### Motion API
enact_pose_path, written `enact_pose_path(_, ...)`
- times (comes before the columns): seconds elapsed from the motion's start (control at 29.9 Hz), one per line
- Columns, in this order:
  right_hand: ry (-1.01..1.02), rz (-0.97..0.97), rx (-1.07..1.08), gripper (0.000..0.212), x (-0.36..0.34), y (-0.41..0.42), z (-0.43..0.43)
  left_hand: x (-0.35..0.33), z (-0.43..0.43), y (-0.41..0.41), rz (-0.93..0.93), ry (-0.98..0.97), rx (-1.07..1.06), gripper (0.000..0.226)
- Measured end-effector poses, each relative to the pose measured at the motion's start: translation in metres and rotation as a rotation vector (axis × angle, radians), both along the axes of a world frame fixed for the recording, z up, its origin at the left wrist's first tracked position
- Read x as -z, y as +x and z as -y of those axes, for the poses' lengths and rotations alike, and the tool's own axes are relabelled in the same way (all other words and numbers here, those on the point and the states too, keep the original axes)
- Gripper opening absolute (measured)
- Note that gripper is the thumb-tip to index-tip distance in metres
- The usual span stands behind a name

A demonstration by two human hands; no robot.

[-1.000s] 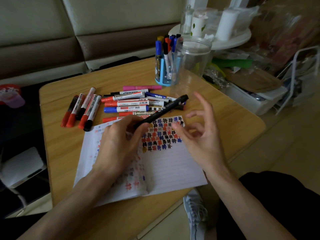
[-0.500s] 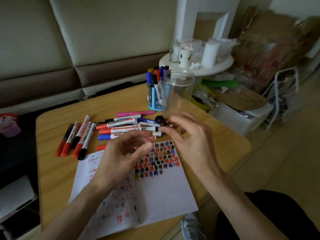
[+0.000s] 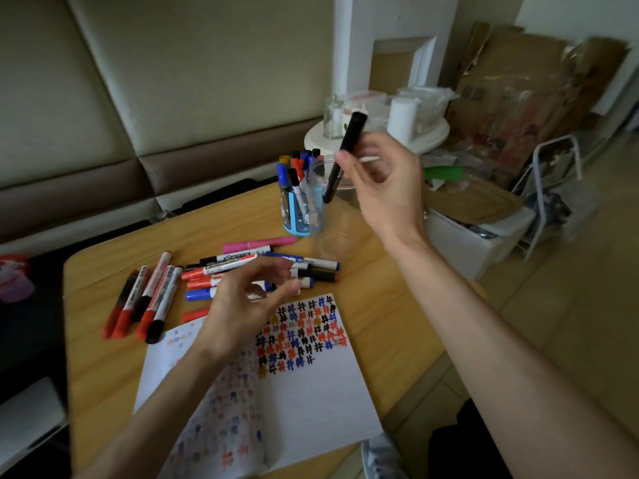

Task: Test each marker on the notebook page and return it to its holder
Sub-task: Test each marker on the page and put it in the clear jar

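R hand (image 3: 383, 181) pinches black marker (image 3: 342, 157), long axis near upright, lower end just below the grip, at the clear jar (image 3: 340, 223) mouth; in or over, can't tell. I'd go straight down. L hand (image 3: 242, 305) loose, empty, over the pile (image 3: 228, 267).

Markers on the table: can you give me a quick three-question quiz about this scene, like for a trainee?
1. True or false: the right hand grips a black marker.
2. Which colour is the marker lying nearest the blue holder: A green, B pink, C yellow?
3. Which hand holds nothing?
Key: 1 true; 2 B, the pink marker; 3 the left hand.
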State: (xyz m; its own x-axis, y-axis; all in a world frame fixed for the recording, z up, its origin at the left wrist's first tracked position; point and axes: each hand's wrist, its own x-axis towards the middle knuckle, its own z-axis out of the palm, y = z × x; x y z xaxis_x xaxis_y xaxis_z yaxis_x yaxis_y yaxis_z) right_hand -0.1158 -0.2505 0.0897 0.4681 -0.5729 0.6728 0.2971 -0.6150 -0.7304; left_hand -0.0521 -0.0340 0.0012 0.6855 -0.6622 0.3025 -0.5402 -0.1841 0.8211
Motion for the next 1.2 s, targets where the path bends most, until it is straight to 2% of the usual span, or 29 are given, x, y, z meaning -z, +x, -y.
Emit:
enact_pose_path(0.27, 0.063, 0.106, 0.082, 0.021, -0.023, 0.024, 0.021, 0.004, 0.001, 0.006, -0.036, 0.008, -0.001, 0.040)
enact_pose_path(0.4, 0.032, -0.072, 0.087, 0.017, -0.004, 0.035, 0.023, 0.005, 0.000, 0.010, -0.035, -0.016, -0.016, 0.040)
enact_pose_path(0.6, -0.173, -0.282, 0.126, 0.045, 0.026, 0.036, 0.020, 0.006, 0.000, 0.012, -0.077, -0.063, -0.032, 0.038)
enact_pose_path(0.84, -0.267, -0.314, 0.157, 0.023, 0.029, 0.036, 0.017, 0.007, -0.004, 0.014, -0.100, -0.070, -0.043, 0.040)
enact_pose_path(0.94, -0.280, -0.320, 0.167, 0.025, 0.032, 0.035, 0.017, 0.006, -0.005, 0.014, -0.109, -0.078, -0.042, 0.038)
enact_pose_path(1.1, -0.385, -0.106, 0.180, 0.019, 0.039, 0.021, 0.000, 0.005, -0.011, 0.013, -0.117, -0.094, -0.058, 0.032)
enact_pose_path(1.2, -0.392, -0.134, 0.119, 0.023, 0.052, 0.016, -0.017, 0.005, -0.017, 0.011, -0.104, -0.101, -0.060, 0.032)
